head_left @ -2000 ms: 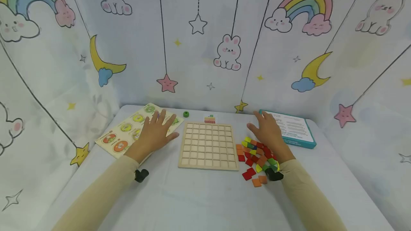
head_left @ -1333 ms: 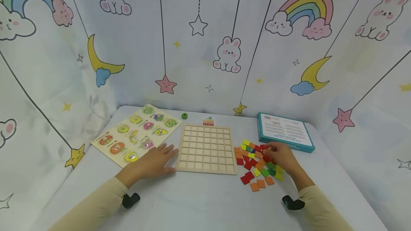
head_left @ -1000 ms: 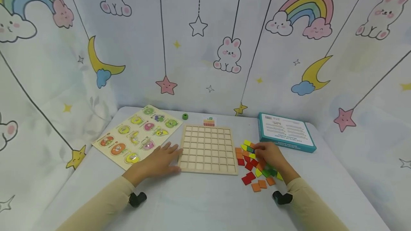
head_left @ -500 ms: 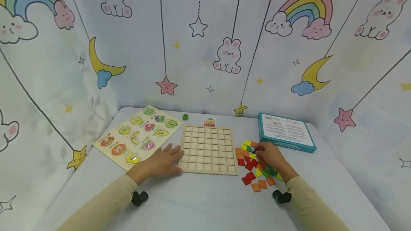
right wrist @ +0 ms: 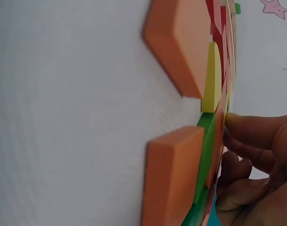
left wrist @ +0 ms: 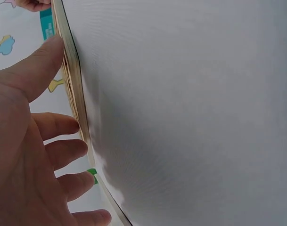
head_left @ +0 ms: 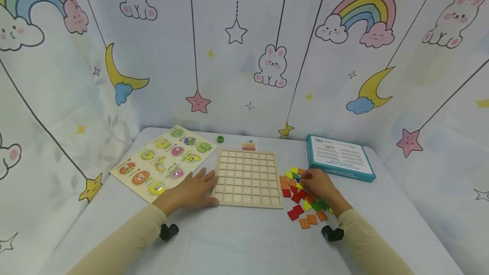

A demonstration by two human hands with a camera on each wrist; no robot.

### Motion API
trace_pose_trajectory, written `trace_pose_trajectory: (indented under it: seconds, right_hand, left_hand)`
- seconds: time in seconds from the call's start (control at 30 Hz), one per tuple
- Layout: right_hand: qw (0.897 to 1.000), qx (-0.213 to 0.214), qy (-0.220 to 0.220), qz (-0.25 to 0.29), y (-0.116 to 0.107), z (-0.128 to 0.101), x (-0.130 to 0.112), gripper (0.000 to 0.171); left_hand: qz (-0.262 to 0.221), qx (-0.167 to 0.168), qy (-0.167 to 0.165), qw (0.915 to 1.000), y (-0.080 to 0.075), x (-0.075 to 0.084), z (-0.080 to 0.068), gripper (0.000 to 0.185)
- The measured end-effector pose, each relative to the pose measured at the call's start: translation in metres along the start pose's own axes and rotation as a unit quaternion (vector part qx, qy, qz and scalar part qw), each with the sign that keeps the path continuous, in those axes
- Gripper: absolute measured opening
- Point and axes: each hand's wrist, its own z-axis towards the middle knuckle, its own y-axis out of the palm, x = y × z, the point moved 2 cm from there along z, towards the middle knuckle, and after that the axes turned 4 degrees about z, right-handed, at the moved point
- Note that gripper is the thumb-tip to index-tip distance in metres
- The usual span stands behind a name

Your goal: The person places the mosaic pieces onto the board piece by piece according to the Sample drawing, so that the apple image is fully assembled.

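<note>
A square wooden grid board (head_left: 247, 178) lies flat on the white table. My left hand (head_left: 192, 191) rests at its left edge with the fingers spread; in the left wrist view the thumb and fingertips meet the board's side. My right hand (head_left: 321, 183) reaches into a pile of coloured tiles (head_left: 310, 195) to the right of the board, fingers bent and pointing down. In the right wrist view its thumb touches a thin yellow tile (right wrist: 226, 113) beside orange tiles (right wrist: 174, 174) and a green tile (right wrist: 207, 150). Whether the fingertips pinch a tile is hidden.
A small picture card (head_left: 249, 144) lies behind the board, with a green bead (head_left: 220, 139) to its left. A fruit puzzle board (head_left: 164, 160) lies at the left. A teal and white box (head_left: 341, 156) stands at the back right. Printed cloth hangs behind the table.
The left hand has come down from above the puzzle board to the grid board's edge. The right hand has lowered into the tile pile and shifted slightly left, then stays nearly still.
</note>
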Motion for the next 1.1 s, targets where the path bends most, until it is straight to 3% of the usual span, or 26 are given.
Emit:
trace_pose_trajectory:
  seconds: [0.3,0.43,0.63,0.77,0.9,1.1]
  right_hand:
    - [0.999,-0.004,0.027,0.031,0.001,0.000,0.005,0.020]
    - [0.994,-0.002,0.040,0.100,-0.003,-0.003,0.007,0.025]
    - [0.973,0.017,0.057,0.221,-0.011,-0.004,0.010,0.036]
    - [0.954,0.022,0.070,0.291,-0.014,-0.004,0.011,0.045]
    - [0.919,0.024,0.075,0.387,-0.014,-0.003,0.005,0.051]
    - [0.855,0.025,0.077,0.512,-0.002,0.008,-0.023,0.044]
  left_hand:
    - [-0.013,-0.001,-0.005,0.9999,-0.001,0.004,-0.001,0.081]
    - [-0.012,0.000,-0.004,0.9999,-0.002,0.006,-0.001,0.081]
    - [0.002,0.003,-0.005,1.0000,-0.001,0.005,0.000,0.081]
    - [0.003,0.001,-0.006,1.0000,-0.001,0.004,0.000,0.081]
    - [-0.002,-0.001,-0.005,1.0000,-0.002,0.005,0.000,0.081]
    - [0.006,-0.009,-0.011,0.9999,-0.005,0.006,0.002,0.080]
